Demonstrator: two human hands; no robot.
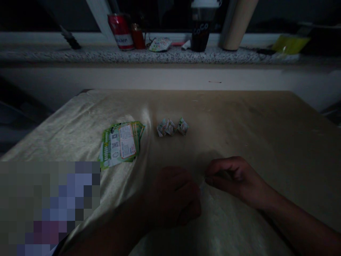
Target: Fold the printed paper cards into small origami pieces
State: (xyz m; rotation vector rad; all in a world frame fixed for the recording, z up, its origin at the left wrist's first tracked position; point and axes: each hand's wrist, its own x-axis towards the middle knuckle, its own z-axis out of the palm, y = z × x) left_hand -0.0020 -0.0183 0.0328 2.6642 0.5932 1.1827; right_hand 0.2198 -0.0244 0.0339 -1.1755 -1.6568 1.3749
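Both my hands rest low on a table draped in pale satin cloth (80,121). My left hand (173,197) is curled into a loose fist. My right hand (234,177) has its fingers bent inward in a pinch. Between the two hands a small pale scrap (202,184) shows, too dark to name. Beyond the hands lie three small folded paper pieces (172,127) in a row. A stack of green printed leaflets (121,144) lies to their left.
A speckled stone ledge (80,55) runs behind the table, holding a red can (121,31), a small red bottle (137,36), a dark lidded cup (201,26), a cardboard tube (238,23) and a yellow packet (290,44). A blurred patch covers the lower left.
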